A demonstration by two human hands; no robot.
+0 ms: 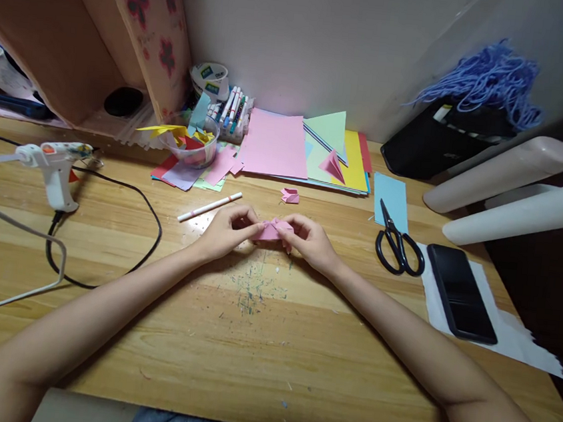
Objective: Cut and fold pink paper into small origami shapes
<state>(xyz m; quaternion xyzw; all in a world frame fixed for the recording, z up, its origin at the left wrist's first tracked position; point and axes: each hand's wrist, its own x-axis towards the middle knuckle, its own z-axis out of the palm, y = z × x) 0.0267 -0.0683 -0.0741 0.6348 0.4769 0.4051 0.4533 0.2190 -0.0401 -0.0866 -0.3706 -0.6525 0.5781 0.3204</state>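
Note:
A small folded piece of pink paper [273, 230] is held between both hands above the middle of the wooden table. My left hand [229, 232] pinches its left end between thumb and fingers. At its right end, my right hand [310, 242] grips it the same way. Just beyond the hands lies another small folded pink paper [290, 196]. A white marker [210, 207] rests on the table beside my left hand.
Black scissors [398, 245] lie on the right, near a black phone [461, 294]. A white glue gun [55, 170] with its cable is on the left. Behind are stacked coloured papers [278, 145] and a plastic bowl [210, 152] of folded paper.

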